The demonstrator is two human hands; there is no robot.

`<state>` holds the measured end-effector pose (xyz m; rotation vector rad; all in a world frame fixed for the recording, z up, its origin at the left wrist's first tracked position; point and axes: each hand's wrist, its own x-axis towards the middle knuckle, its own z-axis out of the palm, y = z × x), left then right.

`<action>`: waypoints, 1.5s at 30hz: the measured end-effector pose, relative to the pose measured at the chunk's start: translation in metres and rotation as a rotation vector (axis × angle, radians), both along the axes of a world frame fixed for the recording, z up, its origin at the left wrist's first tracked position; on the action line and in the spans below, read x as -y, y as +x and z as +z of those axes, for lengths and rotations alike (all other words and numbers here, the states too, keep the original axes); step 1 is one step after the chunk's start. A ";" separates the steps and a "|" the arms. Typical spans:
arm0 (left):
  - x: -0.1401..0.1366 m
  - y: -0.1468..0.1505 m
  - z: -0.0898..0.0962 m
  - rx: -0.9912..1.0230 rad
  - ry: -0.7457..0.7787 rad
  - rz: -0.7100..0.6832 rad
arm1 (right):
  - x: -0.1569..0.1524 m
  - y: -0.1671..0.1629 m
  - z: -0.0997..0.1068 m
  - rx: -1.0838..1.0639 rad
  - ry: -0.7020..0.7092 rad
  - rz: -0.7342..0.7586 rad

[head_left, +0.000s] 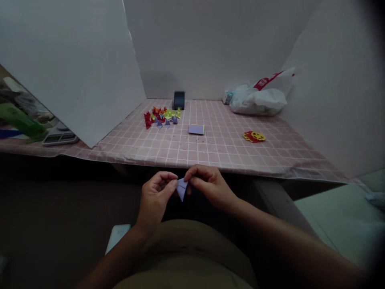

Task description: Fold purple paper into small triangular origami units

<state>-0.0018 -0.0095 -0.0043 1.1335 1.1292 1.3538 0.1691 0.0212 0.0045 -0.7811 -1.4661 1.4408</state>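
Observation:
Between my two hands, just in front of the table's near edge, is a small folded piece of lilac paper (182,189), a triangle with its point downward. My left hand (158,192) pinches its upper left corner between thumb and forefinger. At the upper right corner, my right hand (209,184) grips it the same way. A crease or flap edge crosses its face. Beyond, on the table, a short stack of paper (196,129) lies with a lilac sheet on top. Several folded paper pieces (159,116) in red, orange, yellow and lilac stand in a cluster farther back.
Red and yellow cut-out shapes (254,137) lie at the right of the checked pink tabletop (222,140). A white plastic bag (258,99) sits at the back right, and a dark blurred object (179,100) at the back. White panels (210,48) enclose the table. A scale (60,137) stands left.

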 end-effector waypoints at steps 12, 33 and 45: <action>0.000 0.003 0.002 -0.004 0.023 0.030 | -0.001 0.000 0.002 0.053 -0.019 0.070; 0.000 -0.004 0.002 -0.134 -0.025 -0.066 | -0.002 -0.002 -0.001 0.121 -0.169 0.077; -0.001 -0.002 0.004 -0.175 0.003 -0.036 | -0.002 0.000 0.003 0.298 0.078 0.031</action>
